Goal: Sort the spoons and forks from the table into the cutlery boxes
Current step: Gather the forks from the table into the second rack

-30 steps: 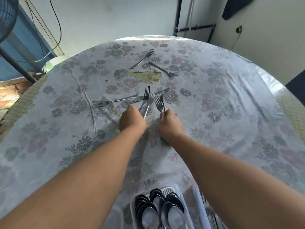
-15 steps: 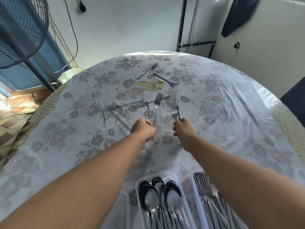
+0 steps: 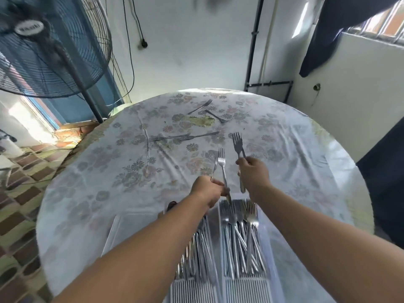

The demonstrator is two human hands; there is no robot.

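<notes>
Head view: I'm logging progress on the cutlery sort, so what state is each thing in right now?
Left hand: grips two forks, lifted off the table.
Right hand: grips forks, tines up.
Fork box: holds many forks, tines away from the person.
Middle box: holds cutlery, partly hidden by the left arm.
Loose forks: four lie on the tablecloth, unsorted.
Fan: cannot tell if running.

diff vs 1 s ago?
Both hands lifted their forks off the table and drew them back toward the fork box: left hand grips two, right hand grips two. Four forks farther out stayed put.
</notes>
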